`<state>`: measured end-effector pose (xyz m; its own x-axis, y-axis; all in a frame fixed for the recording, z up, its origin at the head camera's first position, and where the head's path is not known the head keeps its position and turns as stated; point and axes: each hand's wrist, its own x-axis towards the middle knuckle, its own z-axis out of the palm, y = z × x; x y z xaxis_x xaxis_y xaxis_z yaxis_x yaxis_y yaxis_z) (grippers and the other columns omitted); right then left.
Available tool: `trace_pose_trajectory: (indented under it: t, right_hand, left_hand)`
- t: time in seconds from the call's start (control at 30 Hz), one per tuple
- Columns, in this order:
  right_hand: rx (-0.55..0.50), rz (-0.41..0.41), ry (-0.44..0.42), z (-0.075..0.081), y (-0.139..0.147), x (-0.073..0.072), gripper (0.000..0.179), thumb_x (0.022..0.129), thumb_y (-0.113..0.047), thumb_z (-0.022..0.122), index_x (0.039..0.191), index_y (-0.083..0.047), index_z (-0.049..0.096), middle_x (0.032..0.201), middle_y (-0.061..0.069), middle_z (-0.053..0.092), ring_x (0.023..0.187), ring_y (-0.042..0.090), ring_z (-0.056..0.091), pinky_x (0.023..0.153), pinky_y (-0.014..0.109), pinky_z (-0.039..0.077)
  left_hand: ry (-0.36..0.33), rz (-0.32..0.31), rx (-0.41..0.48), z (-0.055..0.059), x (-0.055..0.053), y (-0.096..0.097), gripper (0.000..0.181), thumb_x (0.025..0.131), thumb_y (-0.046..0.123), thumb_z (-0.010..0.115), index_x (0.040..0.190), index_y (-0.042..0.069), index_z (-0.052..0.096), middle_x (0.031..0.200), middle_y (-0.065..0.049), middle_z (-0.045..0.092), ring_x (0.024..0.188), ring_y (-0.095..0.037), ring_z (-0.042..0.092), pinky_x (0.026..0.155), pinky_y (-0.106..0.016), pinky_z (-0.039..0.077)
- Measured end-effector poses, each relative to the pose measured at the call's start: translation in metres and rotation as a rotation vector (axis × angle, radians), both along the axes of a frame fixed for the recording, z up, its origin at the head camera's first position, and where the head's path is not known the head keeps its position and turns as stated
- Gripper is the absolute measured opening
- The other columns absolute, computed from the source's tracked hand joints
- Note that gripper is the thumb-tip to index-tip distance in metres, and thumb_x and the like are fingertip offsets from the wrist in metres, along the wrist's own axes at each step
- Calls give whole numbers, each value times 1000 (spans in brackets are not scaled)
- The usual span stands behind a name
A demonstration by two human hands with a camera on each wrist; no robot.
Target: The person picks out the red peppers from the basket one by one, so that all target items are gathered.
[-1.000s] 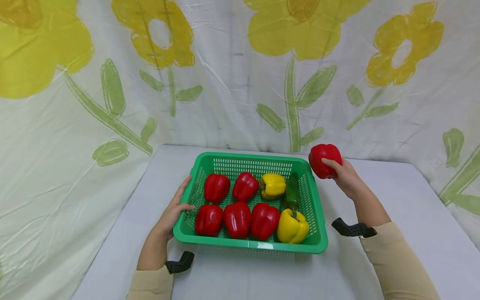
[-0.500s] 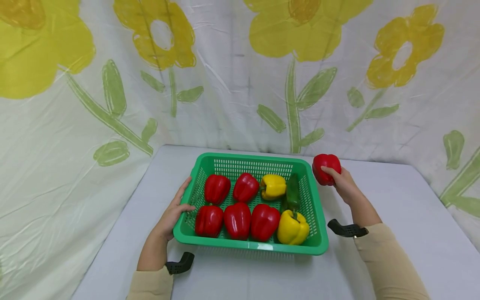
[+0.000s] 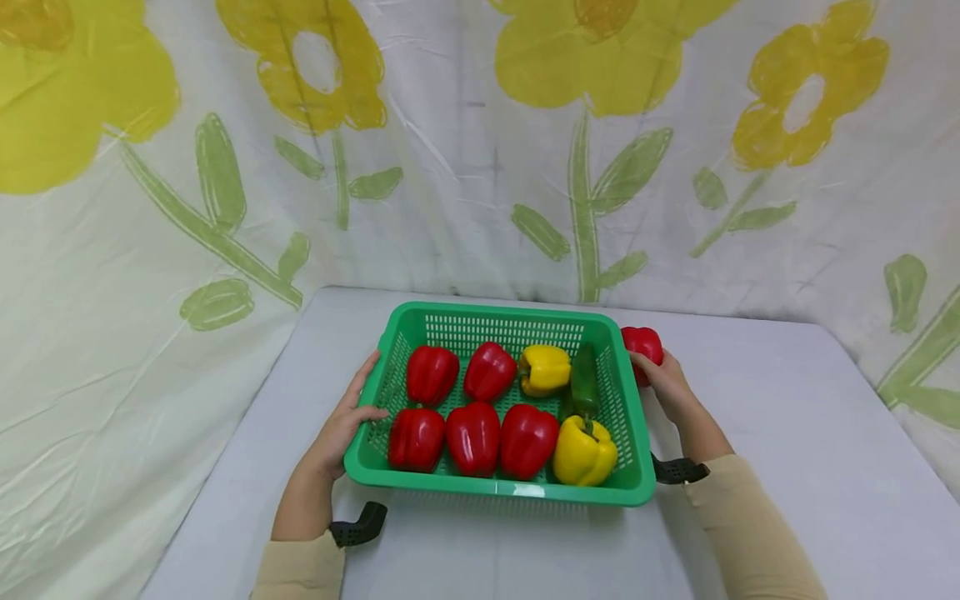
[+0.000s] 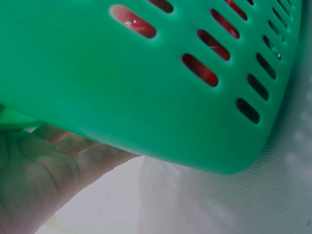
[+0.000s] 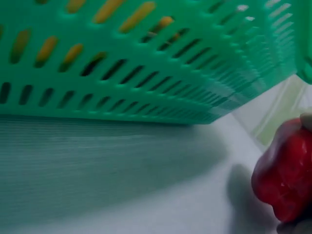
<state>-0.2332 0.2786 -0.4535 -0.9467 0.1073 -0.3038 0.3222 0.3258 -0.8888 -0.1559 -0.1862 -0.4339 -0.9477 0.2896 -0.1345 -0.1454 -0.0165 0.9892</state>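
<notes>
A green slatted plastic basket [image 3: 498, 490] stands on the table. My left hand [image 3: 337, 433] grips its left side, with the thumb over the rim and the other fingers along the outside wall. Just beyond the right rim, my right hand [image 3: 670, 387] holds a red bell pepper [image 3: 643, 343]. In the right wrist view that pepper [image 5: 285, 170] is low beside a shadow on the tabletop; whether it touches is unclear. Inside the basket lie several red bell peppers [image 3: 474, 439], a yellow bell pepper [image 3: 585, 452] at the front, another yellow bell pepper [image 3: 545, 371] behind, and a long green pepper [image 3: 584, 379].
White cloth covers the table [image 3: 780, 400]. At its back edge hangs a pale curtain [image 3: 450, 208] printed with yellow flowers. Black wrist mounts [image 3: 360, 527] sit on both forearms, the right one close to the basket's right side.
My right hand has brought the red bell pepper down and slightly left, from above the right rim's level to near the table beside the basket. The left hand and basket have stayed put.
</notes>
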Motion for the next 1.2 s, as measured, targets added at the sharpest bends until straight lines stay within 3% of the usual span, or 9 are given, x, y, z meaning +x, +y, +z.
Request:
trace_pose_trajectory:
  t: [0.27, 0.73, 0.9, 1.2]
  right_hand:
    - [44, -17, 6, -6, -4, 1, 73, 93, -42, 45, 144, 4, 19, 142, 24, 32, 124, 36, 35, 103, 47, 38]
    - [24, -36, -16, -6, -3, 4, 77, 92, -41, 46, 145, 4, 11, 145, 25, 26, 128, 39, 30, 106, 50, 33]
    - [10, -48, -12, -4, -2, 5, 81, 91, -45, 47, 146, 3, 11, 147, 24, 24, 130, 38, 28, 107, 50, 31]
    - [-1, -60, -30, -1, 4, 3, 91, 89, -54, 46, 148, 2, 6, 152, 23, 17, 135, 38, 22, 110, 51, 26]
  left_hand:
    - [6, 0, 11, 1, 0, 1, 79, 87, -2, 38, 150, 35, 6, 157, -2, 0, 141, -33, 11, 102, -41, 34]
    - [-1, 10, -4, -1, -2, 0, 79, 86, -1, 37, 149, 38, 7, 157, -2, 1, 141, -32, 12, 100, -38, 36]
    - [-4, 8, -4, 0, -1, 0, 79, 87, -1, 37, 149, 38, 7, 158, -2, 0, 141, -32, 13, 99, -36, 37]
    - [-6, 11, -1, 1, 1, 1, 78, 87, -2, 36, 149, 36, 7, 157, -2, 1, 141, -34, 13, 102, -43, 34]
